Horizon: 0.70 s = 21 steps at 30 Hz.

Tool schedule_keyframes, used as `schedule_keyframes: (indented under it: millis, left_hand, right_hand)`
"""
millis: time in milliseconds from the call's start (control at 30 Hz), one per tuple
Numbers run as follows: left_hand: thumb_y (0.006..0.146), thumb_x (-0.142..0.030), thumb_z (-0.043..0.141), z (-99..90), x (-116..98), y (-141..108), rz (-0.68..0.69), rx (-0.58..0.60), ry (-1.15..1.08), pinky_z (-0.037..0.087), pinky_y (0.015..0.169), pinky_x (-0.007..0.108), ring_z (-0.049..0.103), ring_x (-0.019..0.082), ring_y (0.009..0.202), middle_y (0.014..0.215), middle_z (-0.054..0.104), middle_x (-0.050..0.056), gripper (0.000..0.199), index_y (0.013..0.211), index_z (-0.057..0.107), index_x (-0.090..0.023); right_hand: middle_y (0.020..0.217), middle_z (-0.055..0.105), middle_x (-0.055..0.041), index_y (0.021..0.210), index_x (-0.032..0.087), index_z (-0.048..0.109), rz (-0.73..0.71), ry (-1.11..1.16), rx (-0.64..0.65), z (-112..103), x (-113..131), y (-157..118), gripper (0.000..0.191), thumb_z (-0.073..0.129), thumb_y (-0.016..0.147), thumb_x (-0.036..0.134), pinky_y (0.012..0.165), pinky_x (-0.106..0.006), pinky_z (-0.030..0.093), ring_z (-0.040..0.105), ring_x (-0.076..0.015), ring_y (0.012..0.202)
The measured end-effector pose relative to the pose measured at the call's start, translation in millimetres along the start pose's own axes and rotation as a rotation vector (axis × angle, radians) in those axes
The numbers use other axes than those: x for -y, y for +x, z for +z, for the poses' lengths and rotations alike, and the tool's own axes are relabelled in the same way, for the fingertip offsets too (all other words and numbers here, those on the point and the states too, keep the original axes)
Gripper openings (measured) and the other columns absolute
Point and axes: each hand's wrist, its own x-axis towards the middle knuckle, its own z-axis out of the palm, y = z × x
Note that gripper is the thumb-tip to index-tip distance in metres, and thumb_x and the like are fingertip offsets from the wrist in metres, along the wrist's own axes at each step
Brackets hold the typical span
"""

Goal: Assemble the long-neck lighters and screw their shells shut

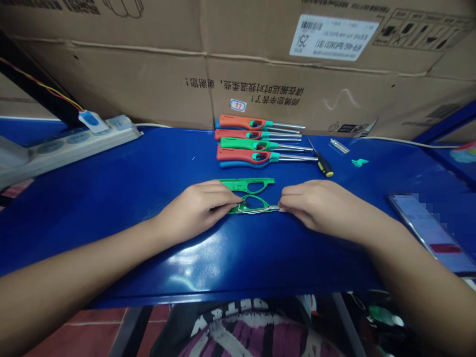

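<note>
My left hand (pixel 206 203) is closed on the rear of an opened green lighter half (pixel 260 202), fingertips pressed near its trigger opening. A thin pale wire (pixel 255 211) runs along this half toward its front. At that front end, my right hand (pixel 310 202) pinches a small silver metal part (pixel 274 208); its far end is hidden by the fingers. Just behind lies the other green casing half (pixel 249 185), flat on the blue table (pixel 148 173), partly covered by my left hand.
Several long-nosed lighters (pixel 241 154) lie stacked at the back, beside a black-and-yellow screwdriver (pixel 324 166). Right of it are a small clear piece (pixel 339 146) and a teal part (pixel 359 162). A phone (pixel 427 228) rests at right, a power strip (pixel 48 148) at left. Cardboard (pixel 148 84) stands behind.
</note>
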Motion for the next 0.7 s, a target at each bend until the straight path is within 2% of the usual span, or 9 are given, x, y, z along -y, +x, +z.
schedule_keyframes:
  millis: [200, 333, 433, 533, 600, 700]
  left_hand:
    - [0.099, -0.014, 0.062, 0.1, 1.4, -0.2, 0.023, -0.001, 0.007, 0.06, 0.086, 0.03, 0.074, 0.018, 0.093, 0.1, 0.079, 0.007, 0.016, 0.109, 0.075, -0.016]
    - [0.099, -0.015, 0.063, 0.2, 1.0, 0.3, 0.027, -0.005, 0.018, 0.06, 0.085, 0.03, 0.074, 0.018, 0.093, 0.101, 0.079, 0.007, 0.016, 0.109, 0.075, -0.015]
    - [0.099, -0.015, 0.061, 0.3, 0.9, 0.7, 0.031, -0.001, 0.028, 0.06, 0.085, 0.03, 0.074, 0.018, 0.093, 0.101, 0.079, 0.008, 0.017, 0.109, 0.075, -0.015]
    - [0.099, -0.015, 0.061, 1.0, 0.7, 0.3, 0.045, -0.003, 0.024, 0.061, 0.085, 0.03, 0.074, 0.018, 0.093, 0.1, 0.079, 0.007, 0.017, 0.11, 0.075, -0.015]
    - [0.099, -0.015, 0.061, 1.6, -0.3, -0.5, 0.049, -0.006, 0.02, 0.06, 0.085, 0.03, 0.073, 0.018, 0.093, 0.1, 0.078, 0.007, 0.017, 0.11, 0.075, -0.015]
    - [0.099, -0.015, 0.061, 2.6, -3.4, -1.8, 0.039, 0.001, 0.008, 0.06, 0.084, 0.03, 0.073, 0.018, 0.092, 0.1, 0.078, 0.007, 0.017, 0.11, 0.075, -0.015]
  right_hand:
    - [0.076, 0.066, -0.0029, 0.081, 0.019, 0.067, -0.077, -0.162, -0.037, 0.2, 3.5, 1.1, 0.023, 0.051, 0.094, 0.01, 0.064, -0.033, 0.035, 0.058, -0.0175, 0.07]
    - [0.078, 0.066, -0.0051, 0.082, 0.017, 0.068, -0.09, -0.209, -0.031, 1.3, 5.7, -0.4, 0.021, 0.052, 0.093, 0.009, 0.063, -0.034, 0.034, 0.06, -0.0196, 0.073]
    - [0.09, 0.071, -0.0062, 0.092, 0.018, 0.072, -0.029, -0.035, -0.059, 2.7, 3.3, -1.6, 0.023, 0.051, 0.1, 0.022, 0.066, -0.033, 0.038, 0.065, -0.0198, 0.082]
    - [0.1, 0.074, -0.0049, 0.099, 0.02, 0.073, 0.042, 0.224, -0.099, 6.1, -1.4, 1.6, 0.02, 0.057, 0.1, 0.031, 0.072, -0.031, 0.041, 0.067, -0.0192, 0.09]
    - [0.095, 0.073, -0.0039, 0.095, 0.02, 0.073, 0.106, 0.378, -0.103, 9.6, -4.3, 6.0, 0.018, 0.061, 0.098, 0.033, 0.072, -0.029, 0.041, 0.064, -0.0178, 0.087]
    - [0.078, 0.067, -0.0011, 0.085, 0.019, 0.072, 0.255, 0.608, -0.03, 14.2, -5.7, 12.2, 0.021, 0.068, 0.092, 0.038, 0.062, -0.027, 0.039, 0.055, -0.0135, 0.069]
